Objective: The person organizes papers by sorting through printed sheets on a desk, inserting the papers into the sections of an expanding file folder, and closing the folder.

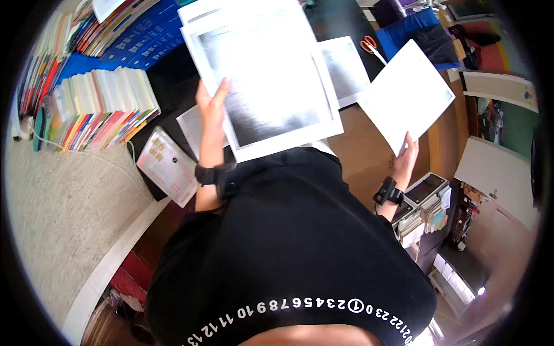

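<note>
Two hands hold paper over the surface [369, 144]: the left hand [212, 112] grips printed sheets [271, 75] (glare-washed at centre), the right hand [407, 154] a white sheet [407, 95] by its near corner, orange-handled scissors [369, 44] beside it.

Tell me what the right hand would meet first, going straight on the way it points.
Past the white sheet in its grip, the right hand would probably meet the blue and black bundle; depth is unclear in this single view.
</note>
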`<control>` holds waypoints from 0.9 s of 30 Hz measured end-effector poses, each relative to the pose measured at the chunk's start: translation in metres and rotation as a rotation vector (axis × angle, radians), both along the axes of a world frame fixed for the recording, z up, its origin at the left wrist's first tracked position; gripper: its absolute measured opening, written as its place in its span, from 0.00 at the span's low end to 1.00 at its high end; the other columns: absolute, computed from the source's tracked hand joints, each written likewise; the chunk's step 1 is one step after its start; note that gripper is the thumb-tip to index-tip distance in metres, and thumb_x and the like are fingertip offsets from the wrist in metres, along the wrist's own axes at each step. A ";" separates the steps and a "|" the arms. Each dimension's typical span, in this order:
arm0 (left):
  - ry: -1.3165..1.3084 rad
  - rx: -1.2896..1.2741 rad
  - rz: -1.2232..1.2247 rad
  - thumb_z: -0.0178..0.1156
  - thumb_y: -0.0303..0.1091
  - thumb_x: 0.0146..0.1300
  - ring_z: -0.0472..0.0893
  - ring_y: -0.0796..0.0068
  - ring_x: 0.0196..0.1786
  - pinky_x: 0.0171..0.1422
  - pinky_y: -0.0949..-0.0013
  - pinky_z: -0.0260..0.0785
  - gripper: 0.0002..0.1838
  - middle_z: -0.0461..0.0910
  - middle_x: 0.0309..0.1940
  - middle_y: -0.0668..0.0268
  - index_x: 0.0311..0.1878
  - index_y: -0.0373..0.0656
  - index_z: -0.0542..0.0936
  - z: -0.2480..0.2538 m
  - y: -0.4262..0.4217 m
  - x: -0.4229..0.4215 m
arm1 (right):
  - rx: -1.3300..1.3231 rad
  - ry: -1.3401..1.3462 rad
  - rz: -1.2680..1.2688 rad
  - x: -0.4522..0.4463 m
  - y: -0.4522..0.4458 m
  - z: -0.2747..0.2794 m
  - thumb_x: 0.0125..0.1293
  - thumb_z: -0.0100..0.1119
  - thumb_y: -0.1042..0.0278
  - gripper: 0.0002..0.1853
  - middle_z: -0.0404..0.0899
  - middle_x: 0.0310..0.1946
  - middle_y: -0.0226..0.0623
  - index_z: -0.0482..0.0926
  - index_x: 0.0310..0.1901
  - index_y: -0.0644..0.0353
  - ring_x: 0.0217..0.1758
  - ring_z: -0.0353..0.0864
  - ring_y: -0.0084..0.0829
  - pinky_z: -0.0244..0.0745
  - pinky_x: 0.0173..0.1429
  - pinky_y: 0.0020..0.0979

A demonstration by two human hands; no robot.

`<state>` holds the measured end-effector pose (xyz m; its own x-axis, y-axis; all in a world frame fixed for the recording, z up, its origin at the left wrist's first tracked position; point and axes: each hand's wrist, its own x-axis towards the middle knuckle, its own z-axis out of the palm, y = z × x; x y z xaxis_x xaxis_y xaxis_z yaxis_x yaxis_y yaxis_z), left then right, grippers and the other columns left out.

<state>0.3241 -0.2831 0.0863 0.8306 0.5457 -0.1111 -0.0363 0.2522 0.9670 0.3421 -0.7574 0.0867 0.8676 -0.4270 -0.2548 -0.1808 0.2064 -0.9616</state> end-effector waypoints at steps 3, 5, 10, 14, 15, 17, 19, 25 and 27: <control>0.010 0.070 0.080 0.60 0.27 0.61 0.74 0.78 0.48 0.56 0.75 0.63 0.18 0.76 0.47 0.65 0.53 0.34 0.72 0.009 -0.004 -0.004 | -0.179 0.034 0.049 0.020 -0.040 -0.031 0.63 0.54 0.71 0.17 0.77 0.46 0.38 0.72 0.51 0.71 0.49 0.75 0.27 0.69 0.52 0.27; 0.003 0.100 0.148 0.58 0.27 0.62 0.73 0.77 0.49 0.56 0.74 0.63 0.17 0.76 0.47 0.63 0.53 0.32 0.71 0.005 -0.003 -0.011 | -0.369 0.104 0.059 0.043 -0.054 -0.048 0.62 0.55 0.73 0.15 0.79 0.43 0.39 0.74 0.50 0.71 0.44 0.77 0.27 0.71 0.50 0.28; 0.183 0.211 0.275 0.55 0.27 0.64 0.73 0.73 0.49 0.55 0.72 0.63 0.19 0.74 0.48 0.59 0.56 0.29 0.68 0.004 -0.016 -0.032 | -1.235 0.344 0.359 0.086 -0.084 -0.086 0.59 0.52 0.70 0.18 0.77 0.45 0.54 0.75 0.52 0.63 0.51 0.77 0.47 0.71 0.54 0.38; 0.350 0.312 0.354 0.54 0.29 0.65 0.72 0.71 0.50 0.57 0.71 0.61 0.21 0.74 0.50 0.60 0.58 0.30 0.67 -0.003 -0.035 -0.046 | -1.146 0.372 0.412 0.113 -0.116 -0.097 0.59 0.51 0.71 0.16 0.78 0.42 0.54 0.77 0.49 0.59 0.49 0.77 0.49 0.71 0.52 0.40; 0.364 0.309 0.370 0.54 0.30 0.65 0.72 0.71 0.51 0.58 0.70 0.61 0.21 0.73 0.50 0.60 0.59 0.31 0.67 -0.001 -0.045 -0.047 | -1.121 0.292 0.387 0.121 -0.132 -0.106 0.59 0.50 0.71 0.15 0.79 0.40 0.53 0.78 0.48 0.59 0.48 0.78 0.49 0.72 0.51 0.40; 0.382 0.279 0.358 0.54 0.30 0.65 0.72 0.71 0.52 0.59 0.70 0.60 0.22 0.73 0.51 0.60 0.60 0.31 0.66 -0.011 -0.057 -0.051 | -1.034 0.212 0.354 0.146 -0.177 -0.141 0.60 0.54 0.72 0.15 0.81 0.43 0.47 0.77 0.48 0.65 0.47 0.81 0.39 0.72 0.51 0.35; 0.380 0.224 0.351 0.53 0.30 0.65 0.71 0.71 0.53 0.59 0.70 0.59 0.22 0.73 0.52 0.60 0.60 0.31 0.66 -0.015 -0.069 -0.049 | -0.672 0.122 0.392 0.170 -0.185 -0.144 0.61 0.54 0.73 0.15 0.82 0.42 0.41 0.76 0.50 0.67 0.44 0.80 0.30 0.72 0.49 0.29; 0.409 0.193 0.351 0.53 0.33 0.65 0.70 0.70 0.55 0.61 0.69 0.57 0.24 0.72 0.53 0.60 0.61 0.31 0.65 -0.004 -0.119 -0.033 | -0.273 0.149 0.719 0.237 -0.154 -0.223 0.63 0.55 0.71 0.15 0.79 0.34 0.29 0.74 0.51 0.66 0.35 0.75 0.20 0.70 0.39 0.21; 0.465 0.242 0.337 0.54 0.35 0.65 0.70 0.70 0.54 0.59 0.69 0.59 0.25 0.72 0.52 0.61 0.61 0.32 0.64 -0.004 -0.127 -0.036 | -0.339 0.147 0.812 0.245 -0.115 -0.234 0.62 0.56 0.70 0.14 0.79 0.33 0.27 0.76 0.48 0.64 0.33 0.75 0.19 0.70 0.37 0.21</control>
